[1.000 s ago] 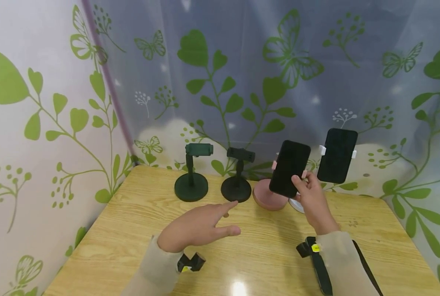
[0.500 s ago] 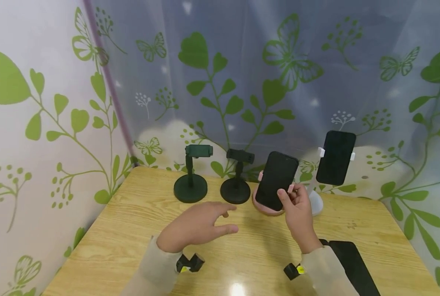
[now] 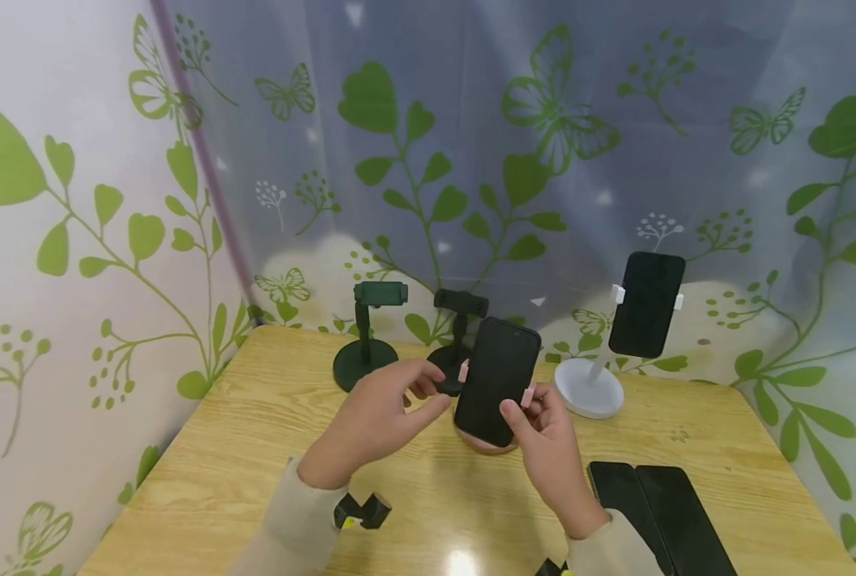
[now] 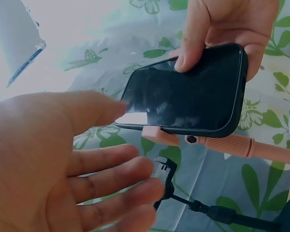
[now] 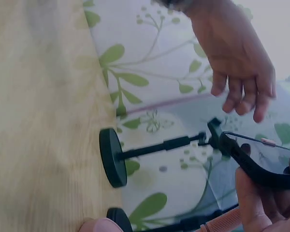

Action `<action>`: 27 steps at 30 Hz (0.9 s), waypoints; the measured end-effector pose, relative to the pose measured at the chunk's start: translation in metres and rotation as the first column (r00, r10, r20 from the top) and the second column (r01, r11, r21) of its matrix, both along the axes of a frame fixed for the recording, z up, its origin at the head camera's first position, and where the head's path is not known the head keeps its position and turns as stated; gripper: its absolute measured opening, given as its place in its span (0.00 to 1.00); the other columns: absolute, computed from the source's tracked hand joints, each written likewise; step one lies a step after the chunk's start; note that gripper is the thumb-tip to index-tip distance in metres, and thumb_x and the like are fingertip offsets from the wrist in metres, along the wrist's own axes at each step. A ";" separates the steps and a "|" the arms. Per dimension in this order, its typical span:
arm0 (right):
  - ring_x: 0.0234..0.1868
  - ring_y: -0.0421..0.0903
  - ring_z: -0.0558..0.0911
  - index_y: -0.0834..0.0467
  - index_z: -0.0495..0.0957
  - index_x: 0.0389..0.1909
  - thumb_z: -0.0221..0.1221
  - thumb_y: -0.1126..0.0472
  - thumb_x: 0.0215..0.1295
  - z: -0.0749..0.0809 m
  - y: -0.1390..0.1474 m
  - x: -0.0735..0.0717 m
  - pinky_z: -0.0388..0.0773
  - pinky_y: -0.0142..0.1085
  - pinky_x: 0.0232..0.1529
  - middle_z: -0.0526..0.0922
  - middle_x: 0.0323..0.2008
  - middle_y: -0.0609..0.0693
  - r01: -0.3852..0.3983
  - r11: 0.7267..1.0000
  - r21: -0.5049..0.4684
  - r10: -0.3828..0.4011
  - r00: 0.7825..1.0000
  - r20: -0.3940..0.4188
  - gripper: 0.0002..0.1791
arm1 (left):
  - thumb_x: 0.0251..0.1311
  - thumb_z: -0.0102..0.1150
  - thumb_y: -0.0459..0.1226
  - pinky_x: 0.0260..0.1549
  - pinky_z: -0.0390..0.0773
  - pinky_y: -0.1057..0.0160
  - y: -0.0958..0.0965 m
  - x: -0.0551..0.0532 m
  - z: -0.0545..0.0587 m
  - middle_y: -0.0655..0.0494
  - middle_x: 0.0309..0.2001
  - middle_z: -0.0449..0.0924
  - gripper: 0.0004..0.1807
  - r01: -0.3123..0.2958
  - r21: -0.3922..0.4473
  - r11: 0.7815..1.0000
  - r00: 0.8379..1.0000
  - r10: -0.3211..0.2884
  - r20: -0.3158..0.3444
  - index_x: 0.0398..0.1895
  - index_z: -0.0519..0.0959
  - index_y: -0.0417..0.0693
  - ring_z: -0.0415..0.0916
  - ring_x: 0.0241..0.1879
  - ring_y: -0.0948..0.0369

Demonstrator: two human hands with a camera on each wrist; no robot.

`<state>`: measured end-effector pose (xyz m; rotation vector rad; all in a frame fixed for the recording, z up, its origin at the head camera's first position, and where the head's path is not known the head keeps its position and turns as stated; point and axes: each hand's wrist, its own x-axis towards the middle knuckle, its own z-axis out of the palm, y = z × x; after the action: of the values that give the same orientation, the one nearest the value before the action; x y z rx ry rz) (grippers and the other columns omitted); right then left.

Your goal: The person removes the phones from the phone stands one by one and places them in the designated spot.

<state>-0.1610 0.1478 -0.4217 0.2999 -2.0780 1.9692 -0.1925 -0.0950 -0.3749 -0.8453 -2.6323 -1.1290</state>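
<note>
A black phone (image 3: 498,382) sits tilted in the clamp of a pink phone stand (image 4: 229,145); its round base lies mostly hidden behind the phone in the head view. My right hand (image 3: 552,452) grips the phone's lower right side, with the thumb (image 4: 191,50) pressed on the screen and the fingers behind it. To the left of the phone, my left hand (image 3: 379,420) hovers with its fingers loosely bent and holds nothing. Its thumb (image 4: 99,111) overlaps the phone's end in the left wrist view.
A dark green stand (image 3: 365,364) and a black stand (image 3: 461,302) stand at the back left. A white stand (image 3: 590,388) holds a second phone (image 3: 647,304). Two more phones (image 3: 680,512) lie side by side at the front right, partly behind the sleeve.
My right hand has moved the pink stand with its phone left and nearer, away from the white stand. My left hand has risen slightly toward the phone.
</note>
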 end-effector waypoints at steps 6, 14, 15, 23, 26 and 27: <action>0.27 0.38 0.69 0.66 0.61 0.44 0.58 0.68 0.76 0.002 -0.008 0.013 0.75 0.31 0.30 0.70 0.29 0.46 -0.041 0.999 -0.035 0.043 0.998 0.047 0.13 | 0.70 0.66 0.47 0.34 0.79 0.65 0.002 -0.001 0.000 0.70 0.37 0.81 0.10 -0.017 0.091 0.996 0.993 0.027 -0.113 0.48 0.82 0.56 0.78 0.37 0.69; 0.32 0.39 0.78 0.62 0.59 0.42 0.57 0.68 0.77 0.004 -0.012 0.023 0.83 0.35 0.32 0.71 0.29 0.46 -0.104 0.981 -0.163 0.124 0.985 0.121 0.13 | 0.70 0.64 0.42 0.29 0.78 0.67 0.002 -0.003 -0.003 0.69 0.32 0.79 0.03 0.029 0.196 0.980 0.963 0.025 -0.268 0.39 0.83 0.55 0.74 0.30 0.71; 0.33 0.40 0.79 0.61 0.59 0.42 0.57 0.68 0.77 0.005 -0.012 0.024 0.84 0.36 0.32 0.72 0.30 0.46 -0.117 0.978 -0.172 0.138 0.983 0.122 0.13 | 0.70 0.64 0.42 0.29 0.78 0.68 0.001 -0.003 -0.003 0.69 0.31 0.79 0.03 0.028 0.199 0.980 0.962 0.028 -0.273 0.38 0.83 0.56 0.74 0.30 0.71; 0.38 0.41 0.85 0.60 0.59 0.42 0.57 0.69 0.76 0.005 -0.010 0.033 0.86 0.37 0.34 0.78 0.33 0.46 -0.212 0.955 -0.207 0.240 0.964 0.118 0.13 | 0.69 0.65 0.42 0.29 0.78 0.68 0.002 -0.002 -0.003 0.69 0.32 0.80 0.02 0.035 0.178 0.983 0.968 0.011 -0.252 0.39 0.83 0.57 0.74 0.30 0.72; 0.40 0.43 0.86 0.59 0.59 0.42 0.57 0.68 0.77 0.007 -0.009 0.036 0.87 0.38 0.35 0.78 0.34 0.46 -0.228 0.950 -0.212 0.261 0.955 0.144 0.13 | 0.69 0.66 0.42 0.29 0.78 0.68 0.003 -0.001 -0.004 0.69 0.32 0.80 0.02 0.039 0.173 0.984 0.970 0.005 -0.243 0.39 0.83 0.56 0.75 0.30 0.72; 0.40 0.43 0.86 0.59 0.59 0.41 0.57 0.68 0.77 0.008 -0.008 0.037 0.86 0.38 0.35 0.78 0.34 0.46 -0.237 0.949 -0.210 0.271 0.951 0.152 0.13 | 0.69 0.66 0.42 0.29 0.78 0.68 0.003 -0.001 -0.004 0.69 0.32 0.80 0.03 0.040 0.172 0.984 0.970 0.003 -0.242 0.38 0.83 0.56 0.75 0.31 0.72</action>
<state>-0.1243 0.1400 -0.4139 0.3821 -2.0198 2.4100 -0.1935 -0.0917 -0.3787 -0.9093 -2.2960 -1.1614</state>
